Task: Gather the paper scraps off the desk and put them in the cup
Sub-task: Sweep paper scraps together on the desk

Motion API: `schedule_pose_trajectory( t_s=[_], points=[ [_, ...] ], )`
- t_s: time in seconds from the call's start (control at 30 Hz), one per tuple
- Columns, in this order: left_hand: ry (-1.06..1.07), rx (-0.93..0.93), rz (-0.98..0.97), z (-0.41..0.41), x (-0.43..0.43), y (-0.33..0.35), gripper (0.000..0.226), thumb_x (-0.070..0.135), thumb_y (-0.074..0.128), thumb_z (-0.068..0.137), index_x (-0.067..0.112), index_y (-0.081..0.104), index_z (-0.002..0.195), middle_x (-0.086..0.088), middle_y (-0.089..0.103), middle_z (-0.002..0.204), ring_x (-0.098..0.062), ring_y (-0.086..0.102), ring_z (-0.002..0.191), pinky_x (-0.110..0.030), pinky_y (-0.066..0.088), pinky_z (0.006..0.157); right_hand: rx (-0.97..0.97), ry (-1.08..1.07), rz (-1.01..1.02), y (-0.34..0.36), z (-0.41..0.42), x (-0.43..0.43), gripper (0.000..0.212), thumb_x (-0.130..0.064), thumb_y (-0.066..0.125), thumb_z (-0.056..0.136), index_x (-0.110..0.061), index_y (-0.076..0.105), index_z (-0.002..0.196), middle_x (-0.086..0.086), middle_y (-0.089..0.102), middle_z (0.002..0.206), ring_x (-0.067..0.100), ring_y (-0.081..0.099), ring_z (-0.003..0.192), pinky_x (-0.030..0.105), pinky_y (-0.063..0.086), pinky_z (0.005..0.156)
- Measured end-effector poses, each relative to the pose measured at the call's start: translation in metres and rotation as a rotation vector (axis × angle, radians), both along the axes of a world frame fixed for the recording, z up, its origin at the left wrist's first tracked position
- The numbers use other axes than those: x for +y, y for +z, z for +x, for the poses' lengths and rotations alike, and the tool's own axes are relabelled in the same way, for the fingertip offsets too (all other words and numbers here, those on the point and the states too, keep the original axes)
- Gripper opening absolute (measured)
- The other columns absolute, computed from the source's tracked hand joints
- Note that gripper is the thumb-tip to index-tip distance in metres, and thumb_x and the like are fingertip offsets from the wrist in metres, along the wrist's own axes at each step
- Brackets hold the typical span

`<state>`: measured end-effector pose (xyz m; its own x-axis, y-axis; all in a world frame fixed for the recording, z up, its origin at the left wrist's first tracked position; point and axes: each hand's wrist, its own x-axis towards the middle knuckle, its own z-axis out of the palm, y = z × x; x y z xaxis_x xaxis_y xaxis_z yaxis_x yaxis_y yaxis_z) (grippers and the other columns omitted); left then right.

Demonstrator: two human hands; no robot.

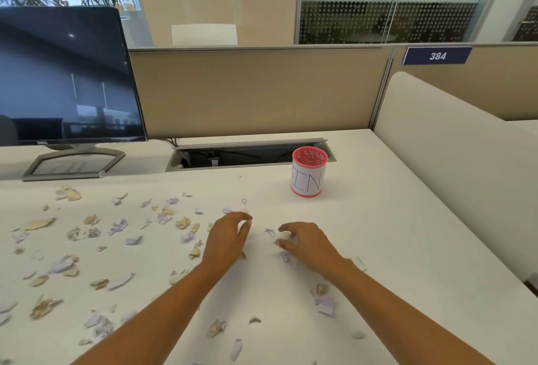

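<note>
Several purple and tan paper scraps [118,226] lie scattered over the white desk [387,219], mostly on the left and near side. A pink mesh cup [308,185] with a white label reading "IN" stands upright at the back right. My left hand [225,238] is at the desk's middle, its thumb and forefinger meeting in a pinch on what looks like a tiny scrap. My right hand [307,245] hovers beside it with fingers curved and spread above a purple scrap [270,232] and holds nothing. Both hands are well short of the cup.
A dark monitor [67,79] on a grey stand fills the back left. An open cable tray [247,155] runs along the desk's rear edge, just behind the cup. A beige partition [256,90] closes the back and a white divider [454,143] the right side.
</note>
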<state>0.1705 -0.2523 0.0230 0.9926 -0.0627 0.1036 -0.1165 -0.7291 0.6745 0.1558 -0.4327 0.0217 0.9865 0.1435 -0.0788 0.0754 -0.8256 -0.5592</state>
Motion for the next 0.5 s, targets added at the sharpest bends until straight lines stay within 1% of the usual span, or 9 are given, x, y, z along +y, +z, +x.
schedule_pose_trajectory(
  t_s=[0.03, 0.1, 0.13, 0.2, 0.3, 0.4, 0.5],
  points=[
    [-0.001, -0.004, 0.031, -0.007, 0.004, -0.006, 0.028, 0.027, 0.045, 0.096, 0.016, 0.060, 0.116, 0.003, 0.058, 0.128, -0.021, 0.066, 0.095, -0.029, 0.044, 0.096, 0.005, 0.014, -0.028, -0.003, -0.004, 0.002, 0.042, -0.039, 0.055, 0.089, -0.021, 0.054, 0.126, -0.003, 0.055, 0.133, 0.016, 0.051, 0.121, 0.025, 0.037, 0.098],
    [0.007, -0.053, 0.106, -0.017, 0.011, -0.017, 0.032, 0.032, 0.044, 0.096, 0.017, 0.055, 0.122, 0.002, 0.055, 0.131, -0.017, 0.054, 0.117, -0.029, 0.037, 0.102, 0.012, 0.039, -0.076, -0.008, -0.012, 0.004, 0.045, -0.041, 0.053, 0.090, -0.022, 0.048, 0.131, -0.005, 0.050, 0.137, 0.015, 0.043, 0.126, 0.026, 0.035, 0.101],
    [0.011, -0.080, 0.132, -0.022, 0.014, -0.021, 0.035, 0.036, 0.045, 0.095, 0.017, 0.054, 0.124, 0.002, 0.054, 0.132, -0.016, 0.051, 0.122, -0.029, 0.035, 0.103, 0.007, 0.056, -0.102, -0.010, -0.015, 0.005, 0.046, -0.040, 0.052, 0.091, -0.021, 0.047, 0.132, -0.004, 0.049, 0.137, 0.016, 0.041, 0.127, 0.026, 0.035, 0.100],
    [0.019, -0.127, 0.182, -0.028, 0.018, -0.027, 0.041, 0.043, 0.045, 0.093, 0.019, 0.051, 0.126, 0.004, 0.053, 0.133, -0.014, 0.049, 0.123, -0.031, 0.035, 0.104, -0.028, 0.103, -0.185, -0.012, -0.021, 0.008, 0.043, -0.033, 0.047, 0.094, -0.019, 0.045, 0.134, -0.002, 0.048, 0.136, 0.017, 0.038, 0.126, 0.027, 0.037, 0.099],
    [0.049, -0.163, 0.250, -0.033, 0.023, -0.034, 0.048, 0.049, 0.047, 0.090, 0.022, 0.048, 0.129, 0.006, 0.053, 0.131, -0.015, 0.048, 0.124, -0.034, 0.034, 0.106, -0.084, 0.161, -0.330, -0.015, -0.029, 0.011, 0.042, -0.015, 0.033, 0.098, -0.016, 0.035, 0.140, -0.001, 0.041, 0.140, 0.020, 0.035, 0.126, 0.033, 0.041, 0.098],
    [0.056, -0.125, 0.343, -0.035, 0.025, -0.042, 0.057, 0.055, 0.044, 0.088, 0.024, 0.038, 0.136, 0.007, 0.044, 0.139, -0.013, 0.033, 0.137, -0.036, 0.024, 0.113, -0.102, 0.196, -0.438, -0.018, -0.039, 0.013, 0.050, 0.000, 0.025, 0.096, -0.011, 0.023, 0.144, 0.001, 0.030, 0.147, 0.023, 0.030, 0.130, 0.036, 0.042, 0.097],
    [0.058, -0.085, 0.428, -0.034, 0.023, -0.046, 0.063, 0.059, 0.039, 0.088, 0.024, 0.031, 0.140, 0.007, 0.034, 0.147, -0.012, 0.023, 0.142, -0.039, 0.015, 0.117, -0.114, 0.196, -0.488, -0.018, -0.046, 0.017, 0.049, 0.004, 0.023, 0.095, -0.006, 0.024, 0.143, 0.006, 0.030, 0.147, 0.025, 0.029, 0.132, 0.038, 0.043, 0.097]
  ],
)
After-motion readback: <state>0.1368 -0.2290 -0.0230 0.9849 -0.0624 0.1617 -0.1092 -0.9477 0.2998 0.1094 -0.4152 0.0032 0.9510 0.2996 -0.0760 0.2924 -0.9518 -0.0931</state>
